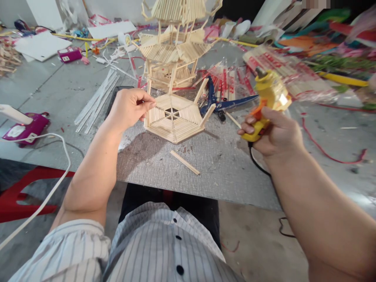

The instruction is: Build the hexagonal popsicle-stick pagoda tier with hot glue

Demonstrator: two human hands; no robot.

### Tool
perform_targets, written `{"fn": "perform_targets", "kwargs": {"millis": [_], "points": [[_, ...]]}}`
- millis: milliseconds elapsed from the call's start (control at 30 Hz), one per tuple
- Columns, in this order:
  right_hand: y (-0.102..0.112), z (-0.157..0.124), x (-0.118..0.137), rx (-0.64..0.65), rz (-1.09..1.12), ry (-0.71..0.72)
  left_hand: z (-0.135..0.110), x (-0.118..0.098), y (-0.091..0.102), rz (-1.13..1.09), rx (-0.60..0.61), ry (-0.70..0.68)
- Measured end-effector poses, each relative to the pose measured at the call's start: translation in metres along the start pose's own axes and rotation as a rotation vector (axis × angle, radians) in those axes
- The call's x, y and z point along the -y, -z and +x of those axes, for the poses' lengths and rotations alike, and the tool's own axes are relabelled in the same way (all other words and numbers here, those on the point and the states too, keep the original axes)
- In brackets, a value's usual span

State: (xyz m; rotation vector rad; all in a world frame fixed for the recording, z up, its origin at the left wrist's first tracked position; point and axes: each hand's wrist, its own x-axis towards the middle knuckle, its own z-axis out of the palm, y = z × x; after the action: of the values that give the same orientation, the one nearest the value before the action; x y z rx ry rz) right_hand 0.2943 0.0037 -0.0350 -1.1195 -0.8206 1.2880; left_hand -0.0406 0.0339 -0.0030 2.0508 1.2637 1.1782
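Note:
My left hand (131, 105) is closed in a pinch at the left edge of a flat, many-sided panel of wooden sticks (176, 131). A thin wooden stick (149, 87) stands up at its fingertips, its lower end hidden by the fingers. Other short posts rise from the panel's far and right corners, and its centre has a spoked opening. My right hand (274, 131) is wrapped round a yellow hot glue gun (273, 92), held above the table to the right, its nozzle pointing away. One loose wooden stick (185, 162) lies in front of the panel.
Behind the panel stands a tiered stick pagoda (176, 43). Blue-handled cutters (219, 103) lie to its right, near bagged sticks (288, 72). White strips (98, 100) and a purple device (28, 127) with a white cable are at left. A red stool (35, 209) stands below the table edge.

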Motion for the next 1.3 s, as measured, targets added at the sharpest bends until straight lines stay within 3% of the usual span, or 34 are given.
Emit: {"fn": "perform_targets", "kwargs": {"millis": [400,1300], "points": [[0.001,0.003,0.001,-0.005,0.024,-0.045,-0.002,-0.010,0.000,0.055,0.007,0.092],[-0.003,-0.002,0.003,-0.003,0.029,-0.037,-0.003,-0.011,0.002,0.132,0.037,0.100]]}}
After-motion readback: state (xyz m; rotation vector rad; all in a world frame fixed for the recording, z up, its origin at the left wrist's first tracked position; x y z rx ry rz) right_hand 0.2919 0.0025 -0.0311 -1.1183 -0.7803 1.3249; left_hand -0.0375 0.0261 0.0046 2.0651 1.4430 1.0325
